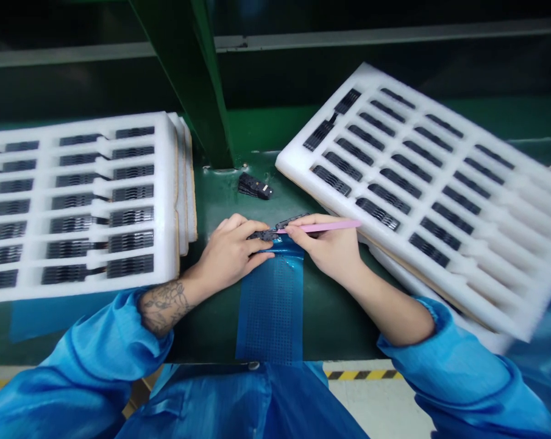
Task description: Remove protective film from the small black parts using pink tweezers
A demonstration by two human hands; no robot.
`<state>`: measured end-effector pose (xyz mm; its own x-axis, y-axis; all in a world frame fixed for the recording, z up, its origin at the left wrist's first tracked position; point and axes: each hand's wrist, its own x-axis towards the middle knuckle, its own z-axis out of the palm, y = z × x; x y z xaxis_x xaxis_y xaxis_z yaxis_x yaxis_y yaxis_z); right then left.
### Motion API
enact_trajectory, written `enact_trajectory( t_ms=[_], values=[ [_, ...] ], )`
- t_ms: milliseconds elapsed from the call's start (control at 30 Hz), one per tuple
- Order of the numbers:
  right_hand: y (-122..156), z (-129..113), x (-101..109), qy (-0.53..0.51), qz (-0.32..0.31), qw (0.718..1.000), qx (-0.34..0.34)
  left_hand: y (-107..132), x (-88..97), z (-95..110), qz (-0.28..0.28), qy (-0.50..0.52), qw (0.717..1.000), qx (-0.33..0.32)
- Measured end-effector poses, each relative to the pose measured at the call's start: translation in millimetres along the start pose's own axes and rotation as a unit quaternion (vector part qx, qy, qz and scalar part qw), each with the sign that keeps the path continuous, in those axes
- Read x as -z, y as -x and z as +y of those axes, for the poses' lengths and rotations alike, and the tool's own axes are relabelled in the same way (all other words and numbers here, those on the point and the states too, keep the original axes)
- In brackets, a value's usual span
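My left hand (230, 253) pinches a small black component strip (263, 235) at the middle of the bench. My right hand (325, 244) grips a slim pink stick (321, 227), whose tip meets that strip from the right. Both hands sit close together above a perforated blue film (270, 311), which runs up under the strip and bunches there. My fingers hide part of the strip. Another black component (255, 186) lies on the green bench mat (216, 195) just beyond my hands.
White foam trays with rows of black parts lie to both sides: a stack at left (171, 183) and a tilted one at right (298, 174), overhanging the bench. A green steel post (188, 79) rises behind. My blue sleeves enter from below.
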<state>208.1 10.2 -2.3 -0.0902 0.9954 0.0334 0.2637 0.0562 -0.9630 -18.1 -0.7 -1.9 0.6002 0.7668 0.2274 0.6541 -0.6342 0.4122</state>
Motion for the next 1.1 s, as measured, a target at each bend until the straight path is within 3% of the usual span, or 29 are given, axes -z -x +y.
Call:
enact_trajectory(
  t_ms=[100,200,300,367,467,600,767,933,1033,1100],
  values=[
    [2,3,4,-0.019,-0.001,1.000,0.020,0,0.1,-1,-0.004,0.000,1.000,0.002],
    [3,8,10,-0.027,0.022,0.993,0.116,-1,-0.6,-2,-0.006,0.002,1.000,0.002],
    [0,8,11,0.080,-0.011,0.957,0.277,-1,-1.2,-3,-0.003,0.005,1.000,-0.008],
    [-4,6,8,0.177,-0.067,0.923,0.336,-1,-2.1,-3,0.001,0.001,1.000,-0.014],
    [-10,6,2,0.265,-0.114,0.896,0.339,-1,-4.2,-4,0.009,-0.010,1.000,-0.016],
    [-11,7,2,0.289,-0.116,0.874,0.374,0,-4.6,-4,0.017,-0.014,1.000,-0.020],
    [-4,-1,22,0.298,-0.111,0.866,0.385,1,-3.0,-4,0.006,-0.003,1.000,-0.009],
    [3,-14,45,0.453,-0.083,0.813,0.357,1,-2.5,-2,0.004,0.003,1.000,-0.007],
    [2,-16,45,0.521,-0.081,0.772,0.356,1,-2.6,-2,0.007,0.004,1.000,-0.007],
    [1,-16,41,0.532,-0.094,0.768,0.345,1,-2.8,-3,0.006,0.004,1.000,-0.005]
  ],
)
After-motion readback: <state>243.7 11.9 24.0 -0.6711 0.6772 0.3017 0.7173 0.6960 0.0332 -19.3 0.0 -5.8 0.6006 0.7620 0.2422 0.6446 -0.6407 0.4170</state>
